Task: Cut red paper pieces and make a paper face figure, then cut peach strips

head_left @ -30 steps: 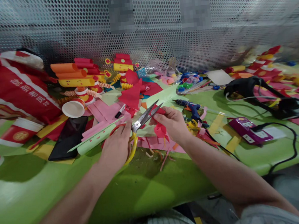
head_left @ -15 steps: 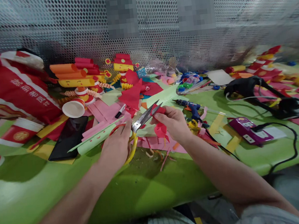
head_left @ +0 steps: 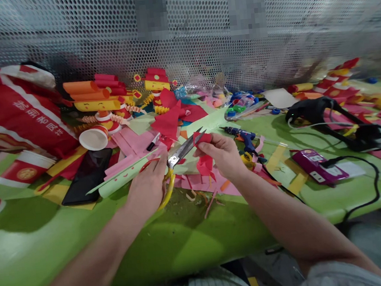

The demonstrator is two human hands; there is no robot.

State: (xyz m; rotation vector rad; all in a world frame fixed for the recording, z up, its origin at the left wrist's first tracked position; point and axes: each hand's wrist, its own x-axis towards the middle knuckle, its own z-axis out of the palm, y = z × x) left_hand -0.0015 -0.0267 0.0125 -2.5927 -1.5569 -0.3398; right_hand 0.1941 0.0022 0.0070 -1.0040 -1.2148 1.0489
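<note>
My left hand (head_left: 150,183) is closed round the handles of a pair of scissors (head_left: 175,159), one handle red and the other yellow. The blades are slightly parted and point up and to the right, with their tips at a small piece of red paper (head_left: 202,138). That paper is pinched between the thumb and fingers of my right hand (head_left: 223,154). Beneath it lies or hangs another red paper piece (head_left: 206,166); whether the two are joined I cannot tell. Pink paper (head_left: 194,183) and thin offcuts (head_left: 210,204) lie below the hands.
To the left are a black phone (head_left: 88,177), a green paper roll (head_left: 126,176) and paper cups (head_left: 26,168). Paper figures (head_left: 97,102) stand behind. On the right are a blue glue gun (head_left: 244,138), a purple power strip (head_left: 320,166) with a cable, and a black headset-like device (head_left: 337,124).
The small red paper has turned slightly between my right fingers, and more of it shows at the scissor tips. My left hand and the scissors have hardly moved.
</note>
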